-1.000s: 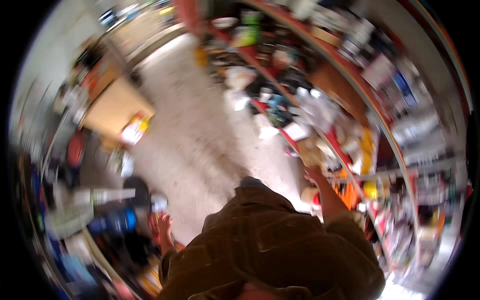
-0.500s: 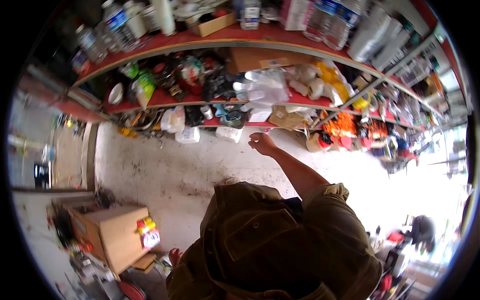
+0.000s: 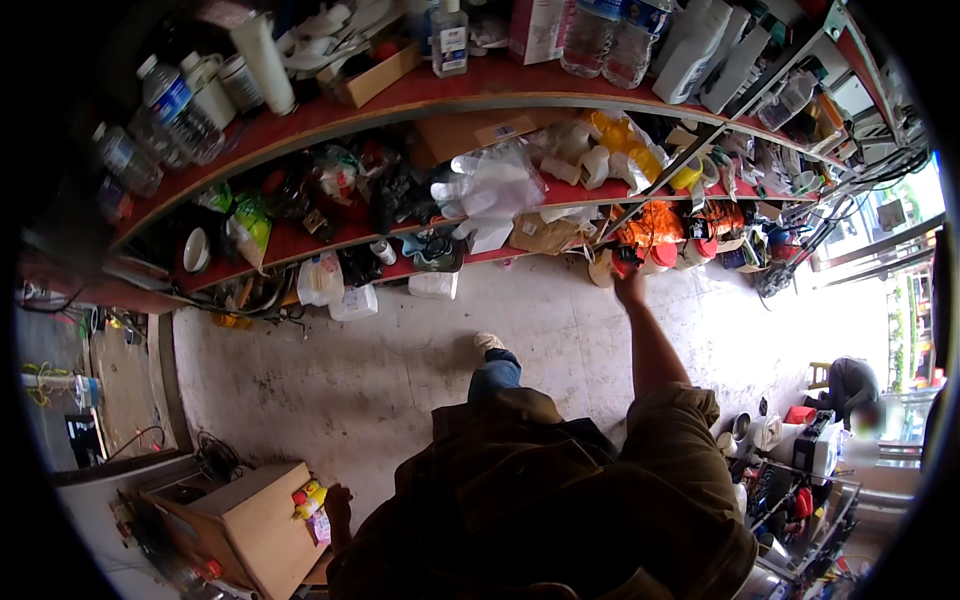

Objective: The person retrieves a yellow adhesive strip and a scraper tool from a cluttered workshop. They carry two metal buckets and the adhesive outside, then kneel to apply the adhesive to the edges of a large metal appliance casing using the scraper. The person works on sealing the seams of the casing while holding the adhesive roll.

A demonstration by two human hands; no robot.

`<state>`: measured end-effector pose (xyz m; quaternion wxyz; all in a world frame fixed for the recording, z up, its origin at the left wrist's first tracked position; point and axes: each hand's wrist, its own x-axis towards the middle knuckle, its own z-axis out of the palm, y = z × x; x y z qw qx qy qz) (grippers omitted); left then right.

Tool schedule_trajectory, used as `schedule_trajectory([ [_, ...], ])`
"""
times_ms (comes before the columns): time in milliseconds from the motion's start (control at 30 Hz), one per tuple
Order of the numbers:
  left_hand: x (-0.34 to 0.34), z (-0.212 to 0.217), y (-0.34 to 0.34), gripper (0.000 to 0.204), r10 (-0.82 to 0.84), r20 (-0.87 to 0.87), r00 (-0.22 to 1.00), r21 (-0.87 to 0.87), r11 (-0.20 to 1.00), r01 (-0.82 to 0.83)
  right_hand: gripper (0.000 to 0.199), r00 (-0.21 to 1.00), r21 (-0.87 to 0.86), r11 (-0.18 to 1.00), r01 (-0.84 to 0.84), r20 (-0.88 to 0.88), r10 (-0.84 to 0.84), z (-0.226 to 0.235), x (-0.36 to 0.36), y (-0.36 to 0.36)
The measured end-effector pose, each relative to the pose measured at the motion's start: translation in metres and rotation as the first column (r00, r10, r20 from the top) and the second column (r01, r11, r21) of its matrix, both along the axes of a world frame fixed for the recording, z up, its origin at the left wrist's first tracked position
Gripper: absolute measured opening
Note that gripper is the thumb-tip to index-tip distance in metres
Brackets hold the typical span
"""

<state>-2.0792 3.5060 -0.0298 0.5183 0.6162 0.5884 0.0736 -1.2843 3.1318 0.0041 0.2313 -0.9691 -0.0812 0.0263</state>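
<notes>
My right arm reaches forward to the row of red-lidded tubs beneath the lowest shelf. At its end my right hand (image 3: 631, 286) is in front of the nearest red lid (image 3: 622, 264); I cannot tell whether it touches it, and its fingers are not clear. Beside it stand another red-lidded tub (image 3: 661, 257) and an orange plastic bag (image 3: 652, 222). Low at my left side hangs my left hand (image 3: 339, 497), dark and small. It is nearest to a wooden cabinet (image 3: 262, 540) with a yellow bottle (image 3: 311, 496). Its finger pose is unclear.
Red shelves (image 3: 440, 92) span the front, crowded with water bottles (image 3: 180, 105), plastic bags (image 3: 490, 180) and a cardboard box (image 3: 372, 72). White jugs (image 3: 353, 303) stand below. A person (image 3: 853, 388) sits at the right near a cluttered rack (image 3: 800, 500). My shoe (image 3: 488, 342) is on the pale floor.
My right hand has moved to the right, from above the open floor to the red-lidded tubs. My view has shifted, and my foot now shows in front of me.
</notes>
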Motion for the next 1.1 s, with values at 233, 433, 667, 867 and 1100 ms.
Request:
schedule_trajectory([
  [233, 0.029, 0.017, 0.004, 0.018, -0.089, -0.133, 0.987, -0.207, 0.977, 0.06, 0.095, 0.769, 0.184, 0.747, 0.639, -0.188, -0.611, 0.062, 0.181, 0.031],
  [433, 0.117, 0.042, 0.02, 0.017, -0.129, -0.197, 0.972, -0.052, 0.991, 0.121, 0.104, 0.622, 0.395, 0.482, 0.782, -0.45, -0.641, 0.029, 0.25, 0.063],
  [667, 0.213, 0.071, 0.055, 0.015, -0.247, -0.116, 0.962, 0.048, 0.966, 0.254, 0.039, 0.733, 0.767, 0.026, 0.641, -0.602, -0.317, 0.025, 0.289, 0.067],
  [867, 0.224, 0.061, 0.074, 0.018, -0.136, -0.166, 0.977, -0.008, 0.991, 0.137, 0.027, 0.928, 0.958, -0.021, 0.288, -0.284, -0.243, 0.071, 0.261, 0.068],
  [1100, 0.249, 0.052, 0.082, 0.029, -0.325, -0.175, 0.929, 0.025, 0.942, 0.334, 0.031, 0.962, 0.975, -0.214, 0.066, -0.119, -0.246, 0.121, 0.203, 0.051],
])
